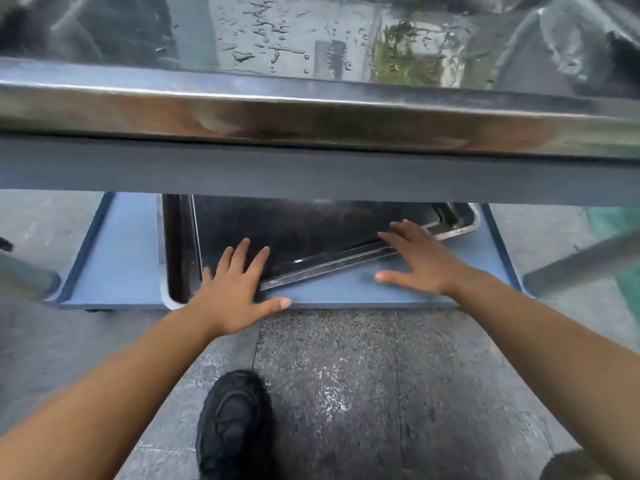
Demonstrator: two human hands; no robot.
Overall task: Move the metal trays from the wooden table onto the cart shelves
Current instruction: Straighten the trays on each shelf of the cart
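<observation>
A dark metal tray (pixel 311 233) lies skewed on top of another tray (pixel 176 244) on the cart's blue lower shelf (pixel 117 258). The upper tray's near edge runs diagonally from lower left to upper right. My left hand (pixel 232 289) rests flat, fingers spread, on that tray's near left corner. My right hand (pixel 419 261) lies flat with fingers apart over the near edge further right, thumb on the shelf. Neither hand grips anything. The far parts of both trays are hidden under the upper shelf.
The cart's wet metal upper shelf (pixel 311 109) spans the view above my hands. A metal cart leg (pixel 581 265) slants at the right, another (pixel 24 278) at the left. My black shoe (pixel 235 424) stands on the stone floor in front of the cart.
</observation>
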